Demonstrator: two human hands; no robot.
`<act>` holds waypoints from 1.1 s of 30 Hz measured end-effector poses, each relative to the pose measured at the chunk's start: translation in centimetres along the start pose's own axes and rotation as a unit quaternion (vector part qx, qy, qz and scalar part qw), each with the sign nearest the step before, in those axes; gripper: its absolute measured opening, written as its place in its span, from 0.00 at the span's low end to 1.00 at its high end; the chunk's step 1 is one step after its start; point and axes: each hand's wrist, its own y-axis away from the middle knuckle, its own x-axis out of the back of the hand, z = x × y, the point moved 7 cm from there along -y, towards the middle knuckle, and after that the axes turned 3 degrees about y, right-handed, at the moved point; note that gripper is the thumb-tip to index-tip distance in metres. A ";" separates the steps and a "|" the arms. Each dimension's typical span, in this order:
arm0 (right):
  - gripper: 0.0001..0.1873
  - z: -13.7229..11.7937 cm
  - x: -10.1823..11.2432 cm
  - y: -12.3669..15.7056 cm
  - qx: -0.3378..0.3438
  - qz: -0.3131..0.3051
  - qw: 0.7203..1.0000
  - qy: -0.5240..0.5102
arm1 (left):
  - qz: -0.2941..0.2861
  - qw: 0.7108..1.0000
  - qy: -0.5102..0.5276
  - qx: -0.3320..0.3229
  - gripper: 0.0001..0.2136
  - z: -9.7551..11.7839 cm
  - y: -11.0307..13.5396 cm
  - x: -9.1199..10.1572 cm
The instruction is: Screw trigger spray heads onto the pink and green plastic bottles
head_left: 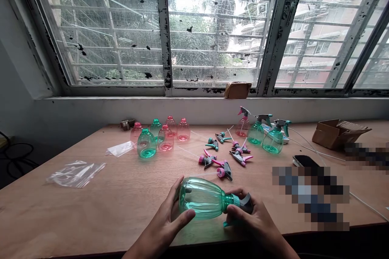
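Observation:
A green translucent spray bottle (204, 199) lies on its side over the near edge of the wooden table (121, 202). My left hand (168, 218) wraps round its wide base. My right hand (252, 220) grips its grey and teal trigger head (243, 203) at the neck. Further back lie several loose trigger heads (225, 158), pink and teal, with thin dip tubes.
Several capless pink and green bottles (158, 135) stand at the back left. Three finished spray bottles (261, 131) stand at the back right. Clear plastic bags (75, 173) lie at left. A cardboard box (334, 133) and a phone (305, 160) are at right.

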 end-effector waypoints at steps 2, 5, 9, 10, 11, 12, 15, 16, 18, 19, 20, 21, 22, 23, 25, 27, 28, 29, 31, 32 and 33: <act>0.19 -0.1 0.0 0.0 -0.001 -0.001 1.000 0.007 | -0.005 1.000 -0.013 -0.008 0.35 0.1 -0.1 0.0; 0.19 -0.3 0.0 0.0 0.006 0.001 1.000 0.015 | -0.003 0.999 -0.046 -0.017 0.36 0.3 -0.1 0.1; 0.19 -0.3 0.1 -0.1 0.005 0.005 1.000 0.015 | -0.006 0.999 -0.041 -0.011 0.41 0.1 0.0 -0.2; 0.19 -0.2 0.1 -0.1 0.005 0.005 1.000 0.014 | -0.009 0.999 -0.035 -0.009 0.42 0.0 0.0 -0.2; 0.19 -0.2 0.1 -0.1 0.006 0.004 1.000 0.012 | -0.009 1.000 -0.028 -0.007 0.42 0.0 0.0 -0.2; 0.19 -0.2 0.1 -0.1 0.007 0.003 1.000 0.009 | -0.005 1.000 -0.023 -0.003 0.43 -0.1 0.0 -0.1; 0.19 -0.2 0.1 -0.1 0.009 0.000 1.000 -0.006 | 0.014 1.000 -0.013 0.000 0.40 -0.2 -0.1 0.4; 0.19 -0.2 0.0 -0.1 0.008 -0.002 1.000 -0.011 | 0.016 1.000 -0.013 -0.007 0.38 -0.1 -0.2 0.4; 0.18 -0.2 -0.1 0.0 0.008 -0.005 1.000 -0.014 | 0.015 0.999 -0.018 -0.030 0.33 0.4 -0.3 0.4; 0.18 -0.3 -0.1 0.0 0.009 -0.005 1.000 -0.012 | 0.013 0.999 -0.016 -0.036 0.32 0.6 -0.4 0.3; 0.18 -0.3 -0.1 0.0 0.010 -0.005 1.000 -0.011 | 0.009 0.999 -0.008 -0.033 0.31 0.7 -0.4 0.2; 0.18 -0.3 -0.1 0.0 0.009 -0.003 1.000 -0.011 | 0.002 1.000 0.007 -0.022 0.31 0.6 -0.4 0.1; 0.18 -0.3 -0.1 0.0 0.008 -0.002 1.000 -0.011 | -0.006 1.000 0.026 -0.007 0.32 0.4 -0.3 -0.1; 0.18 -0.3 0.0 0.0 0.006 0.000 1.000 -0.013 | -0.015 0.999 0.044 0.007 0.33 0.2 -0.2 -0.2; 0.18 -0.2 0.0 0.0 0.002 0.002 1.000 -0.017 | -0.018 0.998 0.062 0.015 0.36 0.0 0.0 -0.3; 0.19 -0.1 0.0 0.0 0.000 0.001 1.000 -0.020 | -0.004 0.999 0.047 0.004 0.38 0.0 0.2 0.0; 0.19 -0.1 0.0 0.0 0.001 0.000 1.000 -0.021 | 0.004 1.000 0.030 0.002 0.38 0.1 0.2 0.1; 0.19 -0.1 0.0 0.0 0.001 -0.002 1.000 -0.021 | 0.009 1.000 0.014 0.004 0.39 0.1 0.2 0.2; 0.18 -0.1 -0.1 0.0 0.003 -0.005 1.000 -0.022 | 0.009 1.000 0.001 0.008 0.38 0.2 0.2 0.2; 0.18 -0.1 -0.1 0.1 0.005 -0.007 1.000 -0.022 | 0.006 1.000 0.003 0.006 0.37 0.4 0.1 0.1; 0.18 -0.1 -0.1 0.1 0.005 -0.007 1.000 -0.022 | 0.004 1.000 0.011 0.003 0.36 0.5 0.1 0.1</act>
